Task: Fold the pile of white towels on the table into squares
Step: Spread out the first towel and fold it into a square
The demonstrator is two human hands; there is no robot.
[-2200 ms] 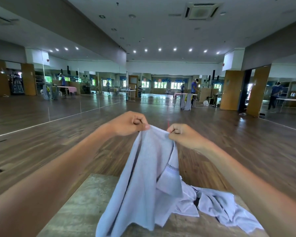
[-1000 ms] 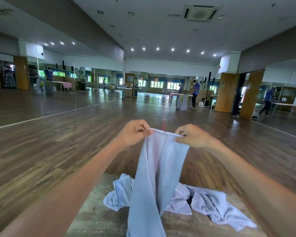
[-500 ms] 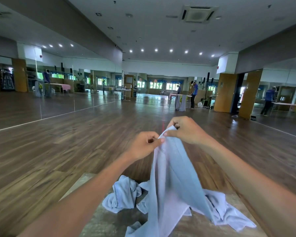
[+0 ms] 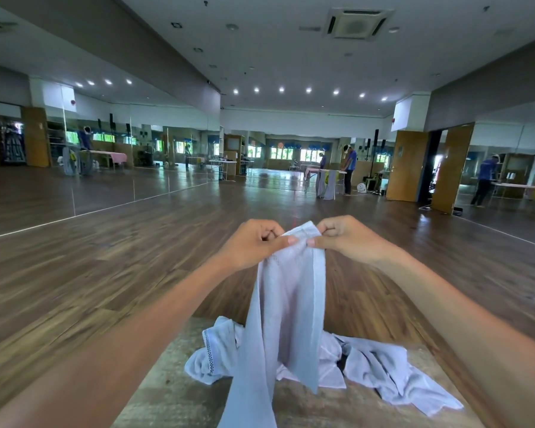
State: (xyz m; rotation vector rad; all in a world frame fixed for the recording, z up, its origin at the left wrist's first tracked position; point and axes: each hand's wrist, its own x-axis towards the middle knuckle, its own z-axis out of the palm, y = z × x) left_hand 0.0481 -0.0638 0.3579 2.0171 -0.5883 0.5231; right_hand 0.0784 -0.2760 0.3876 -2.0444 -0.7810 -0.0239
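1. Here, the left hand (image 4: 254, 242) and right hand (image 4: 349, 239) each pinch the top edge of one white towel (image 4: 288, 304), close together, likely hunting for its corners.
2. The towel hangs lengthwise in loose folds, its lower end dropping in front of the pile, lifted so gravity straightens it.
3. Beneath it, the pile of crumpled towels (image 4: 380, 362) lies on the table (image 4: 173, 393), not yet folded.

A hanging towel (image 4: 288, 304) blocks the middle of the frame. The towel pile (image 4: 383, 362) lies behind it, toward lower right. Bare table (image 4: 167, 396) at lower left leaves room for a hand.
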